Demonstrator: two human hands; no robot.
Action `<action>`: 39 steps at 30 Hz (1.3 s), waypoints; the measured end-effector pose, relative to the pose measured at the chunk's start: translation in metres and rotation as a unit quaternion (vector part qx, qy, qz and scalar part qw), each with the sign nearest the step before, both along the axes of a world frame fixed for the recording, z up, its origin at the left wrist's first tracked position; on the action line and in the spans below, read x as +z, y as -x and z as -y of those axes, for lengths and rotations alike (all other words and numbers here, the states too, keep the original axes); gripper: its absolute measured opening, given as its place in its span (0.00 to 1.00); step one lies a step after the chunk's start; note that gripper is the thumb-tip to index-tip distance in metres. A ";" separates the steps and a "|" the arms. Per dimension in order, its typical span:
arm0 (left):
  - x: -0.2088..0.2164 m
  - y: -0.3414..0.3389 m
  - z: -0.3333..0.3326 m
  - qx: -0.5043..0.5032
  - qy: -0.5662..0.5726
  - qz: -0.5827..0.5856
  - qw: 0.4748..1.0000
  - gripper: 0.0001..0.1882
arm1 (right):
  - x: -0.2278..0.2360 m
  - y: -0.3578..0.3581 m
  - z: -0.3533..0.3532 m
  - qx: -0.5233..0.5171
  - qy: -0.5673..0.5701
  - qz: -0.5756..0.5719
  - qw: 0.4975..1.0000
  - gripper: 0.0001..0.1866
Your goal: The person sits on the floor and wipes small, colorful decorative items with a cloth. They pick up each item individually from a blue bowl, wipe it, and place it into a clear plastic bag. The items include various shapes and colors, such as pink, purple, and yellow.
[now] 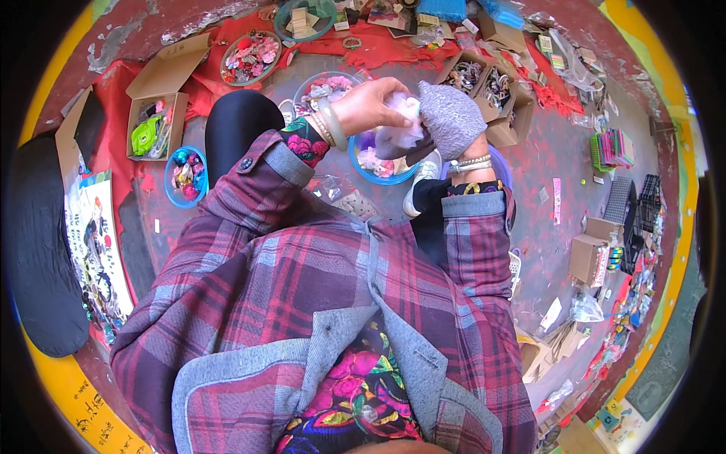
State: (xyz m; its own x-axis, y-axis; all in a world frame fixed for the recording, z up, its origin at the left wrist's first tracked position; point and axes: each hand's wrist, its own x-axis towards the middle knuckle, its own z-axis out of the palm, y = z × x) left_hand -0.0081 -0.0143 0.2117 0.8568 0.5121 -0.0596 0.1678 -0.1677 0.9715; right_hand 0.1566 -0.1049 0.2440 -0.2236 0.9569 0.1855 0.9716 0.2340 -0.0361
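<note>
Pale lilac fabric flower (404,125) pinched between bare left hand (367,106) and gloved right hand (452,117), just above blue bowl (361,168). Shaping seems mid-step; next needs fingertip control.

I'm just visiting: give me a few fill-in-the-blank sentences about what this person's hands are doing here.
1. The right hand wears a grey knitted ____.
2. Both hands hold a fluffy ____-coloured fabric piece.
3. The left hand is bare, with a pale bangle on its ____.
4. Below the hands sits a round ____ plastic bowl.

Missing: glove; white; wrist; blue
</note>
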 end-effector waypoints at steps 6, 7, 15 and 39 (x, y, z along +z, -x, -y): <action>-0.010 0.002 -0.004 -0.020 0.275 0.031 0.961 0.18 | 0.002 -0.001 0.006 -0.112 0.084 -0.250 0.958 0.17; -0.007 0.002 -0.002 -0.004 0.297 0.040 0.954 0.17 | 0.005 0.001 0.007 -0.129 0.090 -0.304 0.940 0.16; 0.012 0.009 -0.002 0.030 0.416 0.068 0.906 0.13 | -0.052 -0.023 -0.002 -0.083 -0.021 -0.677 0.731 0.12; 0.016 0.017 -0.007 0.122 -0.246 0.174 0.946 0.11 | -0.021 -0.049 0.034 -0.023 -0.075 -0.907 0.413 0.21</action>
State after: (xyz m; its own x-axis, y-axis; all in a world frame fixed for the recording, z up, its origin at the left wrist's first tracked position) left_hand -0.0246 -0.0070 0.2278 0.6339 0.5893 0.5010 -0.0559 -0.6111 0.7896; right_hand 0.2053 -0.1387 0.2228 0.4315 0.8997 0.0662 -0.6193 0.3488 -0.7035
